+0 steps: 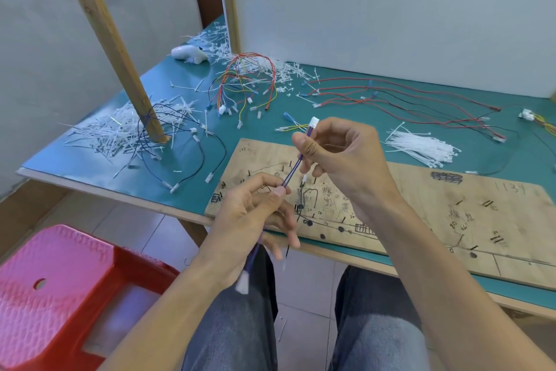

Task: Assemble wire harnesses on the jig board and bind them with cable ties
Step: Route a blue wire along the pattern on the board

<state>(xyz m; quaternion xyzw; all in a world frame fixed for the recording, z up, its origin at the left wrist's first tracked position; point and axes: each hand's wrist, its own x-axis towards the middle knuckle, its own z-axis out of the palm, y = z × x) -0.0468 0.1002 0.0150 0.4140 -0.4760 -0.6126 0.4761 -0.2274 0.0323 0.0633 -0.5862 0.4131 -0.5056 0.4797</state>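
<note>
Jeans [376, 319]: the person's two knees, under the counter's near edge.
Stool [60, 295]: red plastic, on the floor to the left of the knees.
Lower plug [242, 283]: white and blurred, hanging from the wire's lower end below the left hand, over the left knee.
Left hand [249, 217]: its grip pinches the wire between thumb and forefinger; the other fingers are loosely curled.
Wire [293, 170]: a thin purple-blue pair, held taut on a slant between the two hands, in the air above the board's left end.
Right hand [340, 157]: higher up, its grip pinches the wire just below the upper plug, thumb facing the camera.
Upper plug [314, 122]: white, sticking out above the right thumb.
Board [436, 205]: plywood with pen marks and dark pegs, flat along the near edge of the counter [75, 160]; a black wire [301, 211] lies on its left part.
Ties [421, 148]: a white bundle on the green top, just behind the board.
Post [111, 39]: a slanted wooden beam standing on the counter's left, with dark wires [192, 166] looped round its foot.
Scraps [111, 133]: white tie offcuts heaped round the post, with more further back.
Harnesses [243, 81]: red, yellow and black loops with white plugs, mid-counter.
Red wires [406, 99]: long strands spread to the right, near the white wall.
</note>
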